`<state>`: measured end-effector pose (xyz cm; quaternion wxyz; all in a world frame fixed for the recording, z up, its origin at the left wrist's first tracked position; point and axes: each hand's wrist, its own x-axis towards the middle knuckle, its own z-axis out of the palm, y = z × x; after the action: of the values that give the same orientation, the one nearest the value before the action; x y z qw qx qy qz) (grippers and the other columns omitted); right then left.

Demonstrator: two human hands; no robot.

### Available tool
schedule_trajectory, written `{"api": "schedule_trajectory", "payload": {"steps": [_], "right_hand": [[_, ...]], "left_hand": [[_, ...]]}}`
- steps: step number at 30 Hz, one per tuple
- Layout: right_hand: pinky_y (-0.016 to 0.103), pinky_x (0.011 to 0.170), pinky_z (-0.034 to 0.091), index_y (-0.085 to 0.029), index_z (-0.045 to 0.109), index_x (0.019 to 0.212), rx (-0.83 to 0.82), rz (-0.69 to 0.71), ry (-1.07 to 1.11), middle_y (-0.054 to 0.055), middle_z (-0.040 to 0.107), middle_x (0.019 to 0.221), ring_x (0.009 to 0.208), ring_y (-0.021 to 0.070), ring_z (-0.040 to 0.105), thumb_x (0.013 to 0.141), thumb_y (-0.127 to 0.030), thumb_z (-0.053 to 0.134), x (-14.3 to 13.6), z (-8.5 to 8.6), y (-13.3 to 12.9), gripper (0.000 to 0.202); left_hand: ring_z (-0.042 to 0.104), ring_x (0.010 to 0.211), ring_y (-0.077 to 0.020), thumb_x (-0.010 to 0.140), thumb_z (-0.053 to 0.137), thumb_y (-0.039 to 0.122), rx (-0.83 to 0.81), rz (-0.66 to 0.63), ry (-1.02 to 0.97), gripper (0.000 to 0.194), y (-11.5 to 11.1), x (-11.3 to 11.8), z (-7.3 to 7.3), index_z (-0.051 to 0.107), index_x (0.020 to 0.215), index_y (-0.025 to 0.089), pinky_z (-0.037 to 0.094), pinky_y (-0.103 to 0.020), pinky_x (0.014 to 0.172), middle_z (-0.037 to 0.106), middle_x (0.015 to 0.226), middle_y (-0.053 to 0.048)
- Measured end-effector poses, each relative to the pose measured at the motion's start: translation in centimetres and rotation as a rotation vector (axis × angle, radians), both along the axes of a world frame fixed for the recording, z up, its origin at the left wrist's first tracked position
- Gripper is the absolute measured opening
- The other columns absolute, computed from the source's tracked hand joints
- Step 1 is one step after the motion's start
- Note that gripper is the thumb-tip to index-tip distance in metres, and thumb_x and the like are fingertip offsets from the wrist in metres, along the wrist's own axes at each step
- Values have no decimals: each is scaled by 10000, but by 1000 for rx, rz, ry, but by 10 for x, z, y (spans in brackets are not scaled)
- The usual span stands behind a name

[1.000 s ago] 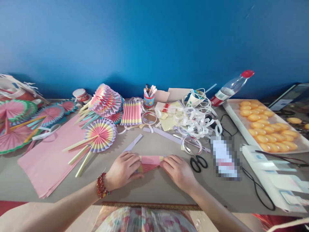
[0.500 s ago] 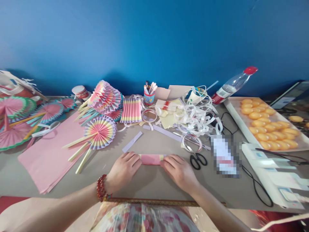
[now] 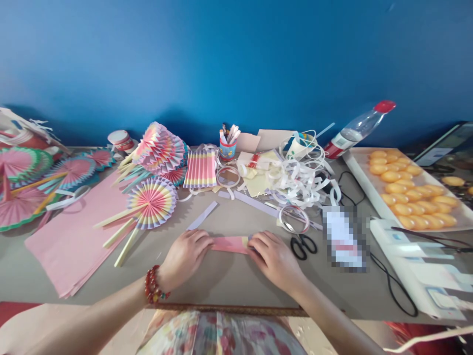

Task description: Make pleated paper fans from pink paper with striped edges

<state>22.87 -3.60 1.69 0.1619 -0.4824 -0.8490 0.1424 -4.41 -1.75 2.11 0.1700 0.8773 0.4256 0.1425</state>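
A narrow folded strip of pink paper (image 3: 229, 244) with a yellow band near its right end lies across the table in front of me. My left hand (image 3: 189, 252) has its fingers closed over the strip's left end, hiding that end. Over the right end curl the fingers of my right hand (image 3: 276, 259), covering its tip. Beyond my left hand lies a loose lilac paper strip (image 3: 202, 215). Black-handled scissors (image 3: 303, 245) rest just right of my right hand. To the left, a round pleated paper fan (image 3: 152, 203) with pale yellow sticks lies on pink sheets (image 3: 70, 241).
A pleated paper piece (image 3: 200, 168) and a pen cup (image 3: 228, 148) stand behind. Curled white strips (image 3: 301, 182) pile up at back right. Further right are a plastic bottle (image 3: 360, 129), a tray (image 3: 354, 165) of yellow oval pieces and a white power strip (image 3: 406, 276) with cables.
My left hand has shifted slightly left and up along the pink paper. The strip now looks slightly tilted, and the right hand's fingers are more curled and raised at its end.
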Motion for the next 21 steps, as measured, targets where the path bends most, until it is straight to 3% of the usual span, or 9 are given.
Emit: {"api": "schedule_trajectory", "payload": {"steps": [9, 21], "right_hand": [[275, 688, 443, -212, 596, 847, -88, -28, 69, 23, 652, 811, 774, 179, 613, 946, -241, 544, -2, 3, 17, 116], [239, 601, 365, -218, 611, 803, -248, -37, -91, 9, 684, 804, 734, 158, 634, 935, -298, 570, -9, 13, 38, 159]], "left_hand": [[630, 849, -183, 958, 463, 201, -154, 39, -27, 195, 15, 0, 8, 656, 925, 201, 469, -288, 748, 662, 952, -47], [648, 795, -163, 882, 497, 173, -324, 62, 20, 179, 38, 1, 20, 657, 815, 214, 440, -247, 703, 705, 876, -1]]}}
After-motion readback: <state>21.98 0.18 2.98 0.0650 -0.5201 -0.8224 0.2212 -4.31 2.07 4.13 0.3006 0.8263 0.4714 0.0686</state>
